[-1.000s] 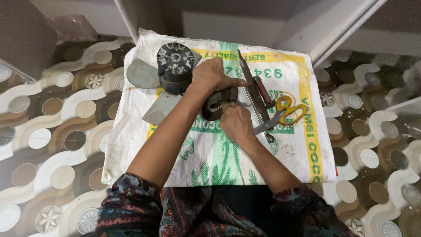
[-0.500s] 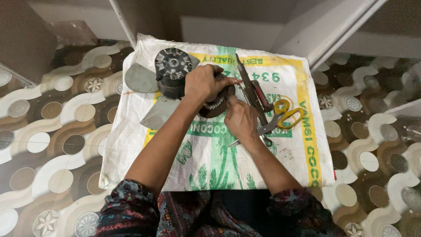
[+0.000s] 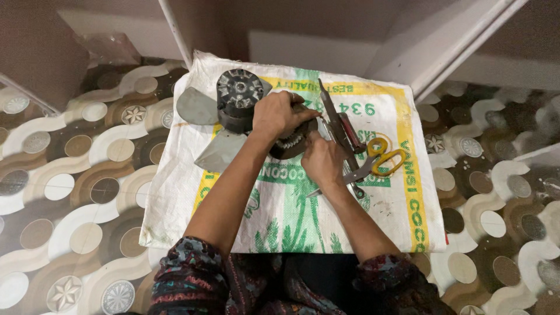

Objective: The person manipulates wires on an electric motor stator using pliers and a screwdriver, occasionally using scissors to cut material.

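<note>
Item in hand: a dark round motor part [image 3: 291, 143] with a ring of pale teeth showing at its near edge, resting on the woven sack [image 3: 280, 216] spread over the patterned floor [image 3: 76, 192], roughly at the middle of the sack's far half. My left hand [image 3: 279, 114] is closed over its top from the left, fingers wrapped down the far side, pinning it. My right hand [image 3: 322, 160] is curled shut just to its near right, touching its edge; a thin metal tool [image 3: 318, 191] sticks out below the palm, so I take it that hand grips a small driver or pick, though the working tip is hidden behind the fingers. Left of the part: a grey fan blade assembly [image 3: 219, 125] with a dark ribbed hub [image 3: 239, 96]. Right of it: long dark hand tools [image 3: 335, 119], then yellow-handled scissors [image 3: 382, 157], lying close beside the right hand. Step, as I judge it: working at the part's rim or a fastener while the other hand steadies it. The next move calls for a firm left-hand hold and a small, controlled turn or pry from the right, keeping the tip seated.
</note>
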